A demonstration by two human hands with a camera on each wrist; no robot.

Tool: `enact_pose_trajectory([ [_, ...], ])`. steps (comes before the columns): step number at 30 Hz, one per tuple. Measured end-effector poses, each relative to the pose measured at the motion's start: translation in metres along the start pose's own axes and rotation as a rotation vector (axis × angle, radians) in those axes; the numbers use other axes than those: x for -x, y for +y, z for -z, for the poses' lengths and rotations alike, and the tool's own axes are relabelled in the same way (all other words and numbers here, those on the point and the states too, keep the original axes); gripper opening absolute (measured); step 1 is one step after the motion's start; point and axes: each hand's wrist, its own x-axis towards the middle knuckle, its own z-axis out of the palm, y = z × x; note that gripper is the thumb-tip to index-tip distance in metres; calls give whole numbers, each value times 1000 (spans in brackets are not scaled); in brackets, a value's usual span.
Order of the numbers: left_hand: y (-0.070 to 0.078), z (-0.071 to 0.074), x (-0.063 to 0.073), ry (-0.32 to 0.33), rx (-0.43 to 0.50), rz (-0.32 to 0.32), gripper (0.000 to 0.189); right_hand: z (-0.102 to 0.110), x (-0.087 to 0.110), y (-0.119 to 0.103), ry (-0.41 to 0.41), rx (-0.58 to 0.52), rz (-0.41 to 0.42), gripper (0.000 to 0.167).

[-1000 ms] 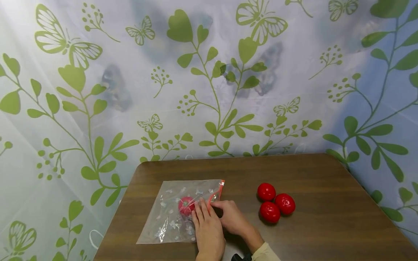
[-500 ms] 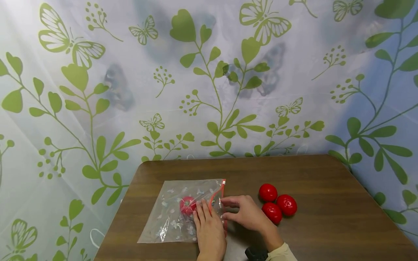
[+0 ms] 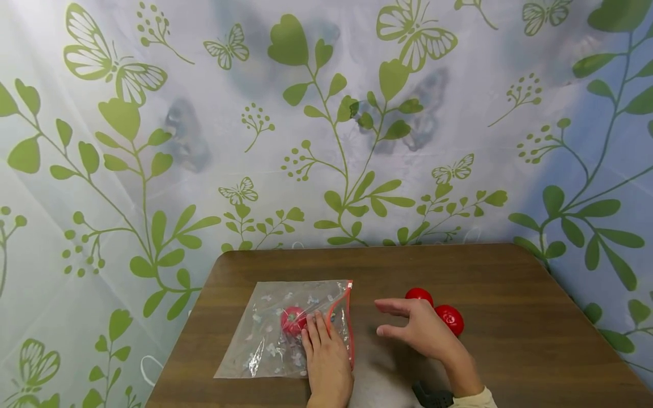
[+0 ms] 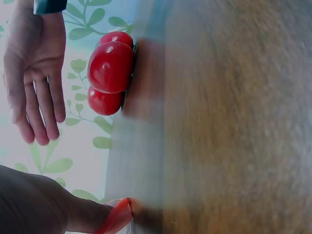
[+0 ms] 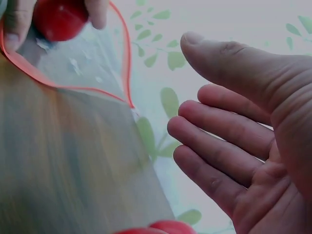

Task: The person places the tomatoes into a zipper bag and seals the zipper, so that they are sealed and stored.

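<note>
A clear zip bag (image 3: pixel 245 357) with a printed pattern and an orange-red zip rim lies on the table, its mouth parted toward the right. Inside it is a red tomato (image 3: pixel 293 321). My left hand (image 3: pixel 328 362) rests on the bag by the mouth, fingers straight beside the tomato; in the right wrist view its thumb (image 5: pixel 17 29) lies at the rim. My right hand (image 3: pixel 420 328) is in the air right of the bag, holding nothing, thumb apart from the fingers. Behind it are two red tomatoes (image 3: pixel 419 293) (image 3: pixel 449 321); a third is hidden in the head view.
The brown wooden table (image 3: pixel 535 340) has rounded back corners. A pale curtain (image 3: pixel 316 113) with green leaves and butterflies hangs behind it. In the left wrist view, the red tomatoes (image 4: pixel 111 67) stand close together. A black strap (image 3: pixel 431 395) circles the right wrist.
My right hand has let go of the bag's rim and moved right, in front of the loose tomatoes. My left hand has stayed on the bag, whose mouth stands parted.
</note>
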Motion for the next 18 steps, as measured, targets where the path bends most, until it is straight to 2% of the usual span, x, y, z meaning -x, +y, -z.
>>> enact_pose_trajectory([
  [5, 1, 2, -1, 9, 5, 5, 98, 14, 7, 5, 46, 66, 24, 58],
  [12, 0, 2, -1, 36, 11, 2, 96, 31, 17, 9, 67, 40, -36, 60],
  [18, 0, 0, -1, 32, 18, 6, 98, 46, 25, 12, 63, 42, -90, 62],
])
